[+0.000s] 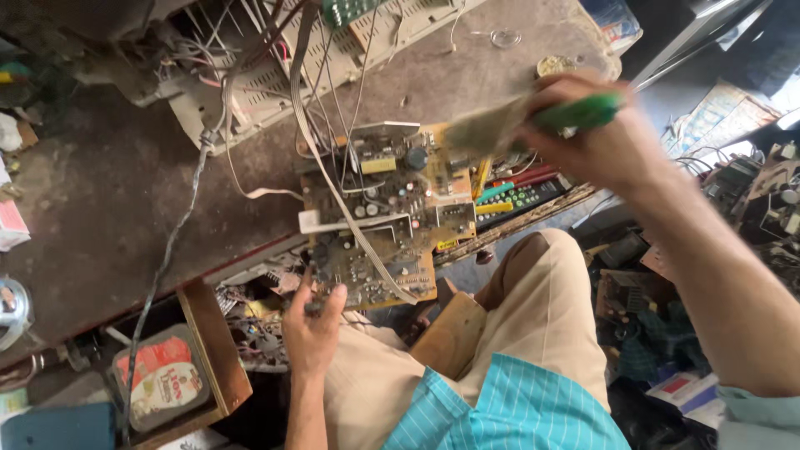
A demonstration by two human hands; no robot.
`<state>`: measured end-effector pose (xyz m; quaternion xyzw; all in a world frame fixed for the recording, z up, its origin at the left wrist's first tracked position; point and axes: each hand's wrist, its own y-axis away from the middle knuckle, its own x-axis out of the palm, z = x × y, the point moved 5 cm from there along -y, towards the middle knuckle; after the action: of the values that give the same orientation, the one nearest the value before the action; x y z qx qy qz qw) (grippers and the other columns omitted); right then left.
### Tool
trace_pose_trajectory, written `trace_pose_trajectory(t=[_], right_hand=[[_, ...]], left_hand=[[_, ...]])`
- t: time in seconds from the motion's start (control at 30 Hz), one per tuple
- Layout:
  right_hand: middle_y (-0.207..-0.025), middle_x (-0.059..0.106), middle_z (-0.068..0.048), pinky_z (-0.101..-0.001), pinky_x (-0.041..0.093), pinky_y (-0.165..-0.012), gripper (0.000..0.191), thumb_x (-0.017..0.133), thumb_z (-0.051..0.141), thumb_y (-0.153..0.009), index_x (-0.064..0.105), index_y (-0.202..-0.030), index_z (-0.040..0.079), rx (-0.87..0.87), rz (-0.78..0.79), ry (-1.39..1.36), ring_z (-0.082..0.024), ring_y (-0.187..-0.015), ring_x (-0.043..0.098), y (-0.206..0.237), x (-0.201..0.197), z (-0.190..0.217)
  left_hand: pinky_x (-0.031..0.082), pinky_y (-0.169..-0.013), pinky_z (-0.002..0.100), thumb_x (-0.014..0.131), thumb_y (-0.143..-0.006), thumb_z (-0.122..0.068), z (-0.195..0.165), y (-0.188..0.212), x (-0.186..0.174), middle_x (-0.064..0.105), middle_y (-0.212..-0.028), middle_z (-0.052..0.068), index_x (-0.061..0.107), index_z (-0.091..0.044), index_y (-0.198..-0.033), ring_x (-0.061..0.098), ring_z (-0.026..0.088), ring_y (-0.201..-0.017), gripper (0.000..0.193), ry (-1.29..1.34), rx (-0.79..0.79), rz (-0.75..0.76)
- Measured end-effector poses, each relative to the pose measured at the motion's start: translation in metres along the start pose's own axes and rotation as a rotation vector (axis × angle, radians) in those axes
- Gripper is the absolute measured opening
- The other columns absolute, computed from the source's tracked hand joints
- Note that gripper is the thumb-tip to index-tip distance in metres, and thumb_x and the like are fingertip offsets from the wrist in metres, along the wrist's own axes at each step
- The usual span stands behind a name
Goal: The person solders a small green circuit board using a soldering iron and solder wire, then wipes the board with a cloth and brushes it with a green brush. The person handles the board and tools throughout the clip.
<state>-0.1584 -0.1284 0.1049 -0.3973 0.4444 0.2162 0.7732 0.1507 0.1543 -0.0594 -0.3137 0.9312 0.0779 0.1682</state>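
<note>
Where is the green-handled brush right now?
In the head view, the green-handled brush is at upper right, gripped in the right hand. Its bristles sweep over the far right corner of the circuit board, which the left hand holds at its near edge.

A brown circuit board [379,212], crowded with capacitors, metal shields and a yellow block, lies flat at the near edge of the table [125,192], its near corner jutting past the edge, where the left hand [312,325] grips it. A grey ribbon cable [333,179] runs across it. A green-handled brush [533,121], blurred, is held in the right hand [600,137] above the board's far right corner.
</note>
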Motion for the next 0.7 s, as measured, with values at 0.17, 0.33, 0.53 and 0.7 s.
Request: trace_pose_trajectory(t=[0.17, 0.33, 0.53, 0.7], right_hand=[[-0.119, 0.071, -0.017, -0.0377, 0.061, -0.090, 0.025, 0.084, 0.020, -0.096, 0.069, -0.110, 0.005, 0.115, -0.138, -0.141, -0.027, -0.109, 0.072, 0.007, -0.032, 0.056], [-0.127, 0.071, -0.020, -0.0359, 0.062, -0.094, 0.028, 0.086, 0.013, -0.086, 0.071, -0.108, 0.006, 0.124, -0.176, -0.278, -0.029, -0.113, 0.072, 0.046, -0.003, 0.064], [-0.132, 0.063, -0.023, -0.0392, 0.056, -0.106, 0.028, 0.085, -0.003, -0.104, 0.062, -0.120, -0.001, 0.242, -0.538, 0.045, -0.033, -0.120, 0.065, 0.140, -0.052, -0.023], [-0.132, 0.064, -0.023, -0.0389, 0.056, -0.105, 0.027, 0.085, -0.001, -0.101, 0.063, -0.118, 0.000, 0.481, -0.610, -0.305, -0.033, -0.119, 0.066, 0.181, -0.053, -0.031]], left_hand=[[0.053, -0.072, 0.027, 0.075, -0.087, -0.032, 0.002, 0.002, 0.000, 0.076, -0.094, 0.002, 0.063, -0.010, -0.142, 0.067, 0.010, -0.080, 0.060, -0.103, -0.096, -0.014], [0.052, -0.068, 0.025, 0.074, -0.089, -0.029, -0.002, -0.001, 0.005, 0.075, -0.099, -0.001, 0.062, -0.007, -0.141, 0.062, 0.007, -0.078, 0.058, 0.089, -0.029, 0.054], [0.044, -0.059, 0.025, 0.072, -0.088, -0.032, 0.014, -0.002, 0.002, 0.069, -0.084, 0.000, 0.060, -0.009, -0.145, 0.056, 0.009, -0.069, 0.063, -0.023, -0.112, 0.102], [0.048, -0.073, 0.025, 0.059, -0.096, -0.047, 0.016, -0.023, -0.013, 0.069, -0.095, 0.003, 0.059, -0.001, -0.142, 0.059, 0.012, -0.082, 0.065, 0.029, -0.051, 0.180]])
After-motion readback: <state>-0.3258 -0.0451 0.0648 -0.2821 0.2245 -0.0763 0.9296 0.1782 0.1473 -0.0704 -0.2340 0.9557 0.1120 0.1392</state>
